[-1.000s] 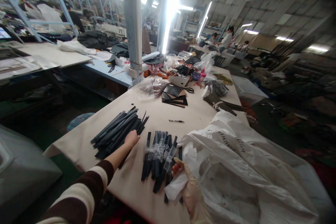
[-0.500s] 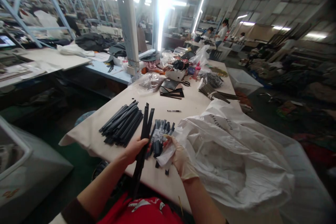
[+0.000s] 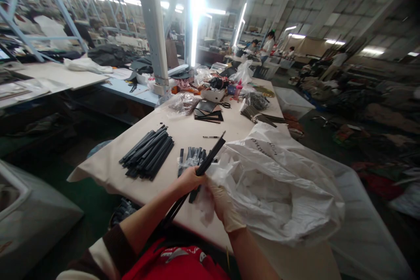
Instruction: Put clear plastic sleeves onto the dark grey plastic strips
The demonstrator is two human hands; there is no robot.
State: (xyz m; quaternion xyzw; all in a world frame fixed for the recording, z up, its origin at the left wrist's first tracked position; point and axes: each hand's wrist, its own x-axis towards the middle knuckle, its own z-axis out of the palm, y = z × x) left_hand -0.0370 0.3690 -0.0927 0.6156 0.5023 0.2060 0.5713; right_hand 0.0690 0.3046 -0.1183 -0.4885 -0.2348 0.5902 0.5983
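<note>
My left hand point(image 3: 190, 179) is closed around a few long black strips point(image 3: 210, 156), held tilted up to the right over the table. My right hand point(image 3: 223, 205), in a pale glove, is closed on a white cloth or piece of plastic point(image 3: 205, 203) right beside them. Under the hands lie small bundles of black strips point(image 3: 192, 155) tied with clear wrap. A loose stack of black strips point(image 3: 147, 157) lies to the left on the beige table point(image 3: 183, 133). A large white plastic bag point(image 3: 278, 183) lies crumpled at my right.
A pen point(image 3: 210, 137) lies mid-table. Further back are black sheets point(image 3: 207, 111), scissors point(image 3: 225, 105), plastic bags, a strip bundle point(image 3: 257, 116) and a steel pillar point(image 3: 152, 30). A grey bin point(image 3: 33, 218) stands at the left. Other people work at far tables point(image 3: 267, 46).
My left hand picked a few strips from the loose stack, drew them toward me, then tilted them rightward. My right hand with the white piece came up beside them.
</note>
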